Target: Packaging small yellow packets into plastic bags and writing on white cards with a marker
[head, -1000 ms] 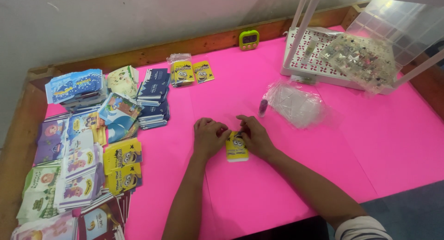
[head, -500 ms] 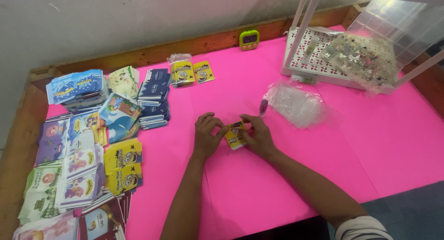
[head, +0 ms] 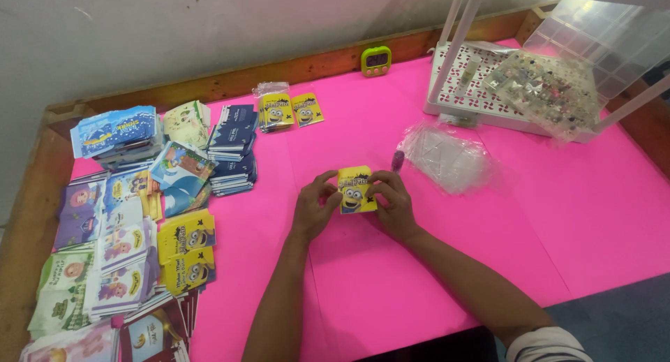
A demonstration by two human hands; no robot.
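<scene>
Pink sheet: covers whole tabletop, bare in front, so small cards stand out against it.
Left hand: fingers curled, thumb and fingertips pinching left edge of yellow card; nothing else held.
Right hand: same pinch on right edge, fingers closed round it; two-sided grip keeps card flat and face-up toward camera.
Yellow card: small cartoon-print card, lifted slightly off pink sheet, between both hands, mid-table.
Card stacks: sorted piles along left side, grouped by print, yellow ones like held card among them; likely kept within left-hand reach.
Purple tube: lying just beyond right hand, beside clear bag.
Clear bag: crumpled plastic, right of centre, contents not clear.
Yellow packs: pair of matching yellow cards farther back, apart from main stacks.
White tray: perforated, far right, under clear compartment box holding tiny trinkets.
Green timer: propped at far wooden rim, facing the seat.
</scene>
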